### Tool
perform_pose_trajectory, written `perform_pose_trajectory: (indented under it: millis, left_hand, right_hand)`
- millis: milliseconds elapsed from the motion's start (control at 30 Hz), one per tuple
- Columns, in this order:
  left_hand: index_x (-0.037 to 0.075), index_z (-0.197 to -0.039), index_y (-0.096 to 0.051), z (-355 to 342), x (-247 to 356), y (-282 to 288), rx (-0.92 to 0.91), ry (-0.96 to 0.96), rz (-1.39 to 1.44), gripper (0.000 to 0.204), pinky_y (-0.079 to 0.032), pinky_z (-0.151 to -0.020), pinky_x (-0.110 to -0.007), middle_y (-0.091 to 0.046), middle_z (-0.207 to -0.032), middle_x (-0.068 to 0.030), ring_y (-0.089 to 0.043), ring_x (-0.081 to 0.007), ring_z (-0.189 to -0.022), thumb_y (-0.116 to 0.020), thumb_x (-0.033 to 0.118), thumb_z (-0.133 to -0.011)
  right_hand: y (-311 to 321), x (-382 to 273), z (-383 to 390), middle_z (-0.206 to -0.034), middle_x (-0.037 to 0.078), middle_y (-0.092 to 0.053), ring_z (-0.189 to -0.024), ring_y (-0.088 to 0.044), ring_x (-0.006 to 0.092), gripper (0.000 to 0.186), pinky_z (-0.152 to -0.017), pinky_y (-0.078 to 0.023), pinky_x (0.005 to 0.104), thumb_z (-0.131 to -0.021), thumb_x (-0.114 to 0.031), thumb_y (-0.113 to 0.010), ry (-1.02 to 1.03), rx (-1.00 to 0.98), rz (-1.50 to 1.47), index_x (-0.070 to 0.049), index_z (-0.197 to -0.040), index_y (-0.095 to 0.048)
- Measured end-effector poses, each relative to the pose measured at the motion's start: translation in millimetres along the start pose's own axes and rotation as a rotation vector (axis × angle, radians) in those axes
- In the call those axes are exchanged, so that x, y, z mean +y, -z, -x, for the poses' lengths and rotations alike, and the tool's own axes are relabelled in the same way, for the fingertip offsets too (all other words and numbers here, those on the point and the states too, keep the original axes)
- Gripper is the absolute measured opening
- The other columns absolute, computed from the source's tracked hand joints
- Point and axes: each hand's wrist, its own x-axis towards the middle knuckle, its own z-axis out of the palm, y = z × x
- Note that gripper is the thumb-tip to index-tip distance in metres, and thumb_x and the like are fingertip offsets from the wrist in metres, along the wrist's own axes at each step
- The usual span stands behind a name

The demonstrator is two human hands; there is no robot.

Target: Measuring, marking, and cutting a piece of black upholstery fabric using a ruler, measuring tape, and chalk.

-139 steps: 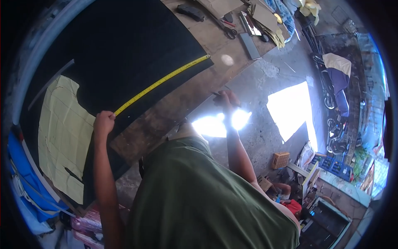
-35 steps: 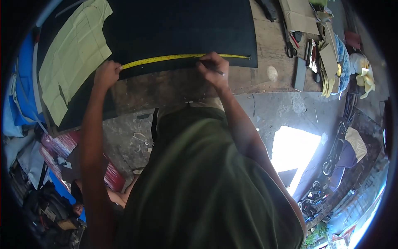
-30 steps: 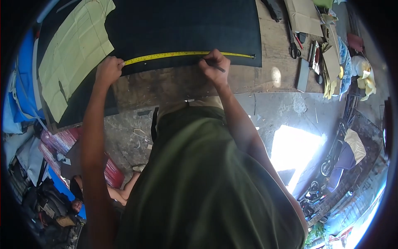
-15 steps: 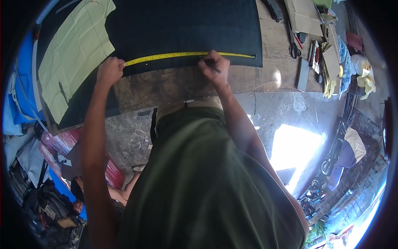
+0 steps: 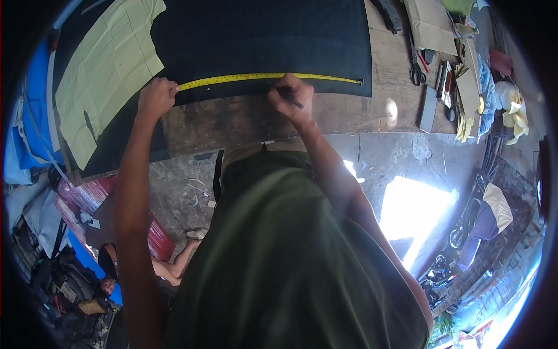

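Observation:
A yellow tape measure (image 5: pixel 232 78) stretches across a black sheet of material (image 5: pixel 267 35), near the sheet's front edge. My left hand (image 5: pixel 156 98) is closed on the tape's left end, with the thumb pressed on it. My right hand (image 5: pixel 295 96) is closed round a dark pen (image 5: pixel 299 105) just in front of the tape, over the sheet's edge. The pen's writing tip is hard to make out. To the left, a pale yellow paper pattern (image 5: pixel 110 75) with drawn lines lies on the black sheet, close to my left hand.
The sheet lies on a worn wooden table (image 5: pixel 232 119). Scissors (image 5: pixel 417 74), a flat grey block (image 5: pixel 428 110) and brown paper (image 5: pixel 430 26) sit at its right. Below the left side, a person (image 5: pixel 168 269) is low down beside a red wrapped bundle (image 5: pixel 160 239).
My right hand with the pen has shifted a little left along the tape. My left hand keeps its hold on the tape end. The view has moved slightly.

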Motion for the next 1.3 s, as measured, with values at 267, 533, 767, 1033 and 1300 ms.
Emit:
perform_pose_trajectory:
  millis: [267, 533, 767, 1033, 1300]
  left_hand:
    - [0.01, -0.11, -0.08, 0.1, -0.9, 0.1, -0.018, -0.002, -0.009, 0.024, -0.054, -0.083, -0.047, -0.072, -0.101, -0.0102, -0.068, -0.0338, -0.095, -0.06, 0.022, -0.102]
    - [0.009, -0.107, -0.079, 1.6, -2.7, -2.0, 0.011, -0.023, -0.006, 0.023, -0.054, -0.082, -0.047, -0.071, -0.099, -0.0105, -0.067, -0.0337, -0.094, -0.061, 0.021, -0.101]
    - [0.008, -0.102, -0.078, 1.9, -6.5, -2.2, 0.017, -0.045, 0.053, 0.02, -0.053, -0.078, -0.046, -0.07, -0.096, -0.0107, -0.066, -0.034, -0.089, -0.062, 0.021, -0.1]
    - [-0.002, -0.101, -0.076, -20.0, -48.8, 32.0, -0.012, -0.175, 0.483, 0.015, -0.047, -0.069, -0.036, -0.067, -0.08, -0.0097, -0.059, -0.0238, -0.068, -0.07, 0.01, -0.094]
    - [-0.006, -0.099, -0.074, -162.9, -76.4, 144.2, -0.025, -0.01, 0.349, 0.017, -0.046, -0.07, -0.033, -0.066, -0.075, -0.0075, -0.055, -0.0191, -0.067, -0.066, 0.009, -0.098]
  right_hand:
    - [-8.9, 9.6, 2.4, -0.071, 0.008, -0.064, -0.057, -0.054, 0.0213, 0.01, -0.059, -0.046, 0.0313, -0.074, -0.001, -0.073, 0.044, 0.02, 0.029, -0.002, -0.081, -0.066]
    - [-9.9, 3.4, 0.8, -0.073, 0.009, -0.065, -0.058, -0.055, 0.0224, 0.011, -0.059, -0.047, 0.032, -0.076, -0.002, -0.074, 0.022, -0.04, 0.061, -0.002, -0.082, -0.064]
    - [10.6, -30.1, 7.1, -0.067, 0.008, -0.064, -0.058, -0.057, 0.0214, 0.012, -0.06, -0.048, 0.0327, -0.075, -0.007, -0.074, -0.151, -0.109, 0.073, -0.002, -0.079, -0.063]
    - [99.2, -25.1, 20.8, -0.09, 0.011, -0.076, -0.072, -0.067, 0.0219, 0.028, -0.069, -0.055, 0.0308, -0.084, 0.003, -0.066, -0.13, 0.276, 0.269, -0.002, -0.11, -0.077]
    - [175.8, 21.7, -61.0, -0.11, 0.012, -0.075, -0.101, -0.066, 0.031, 0.033, -0.091, -0.052, 0.038, -0.086, 0.003, -0.066, 0.095, 0.357, 0.619, -0.003, -0.118, -0.073]
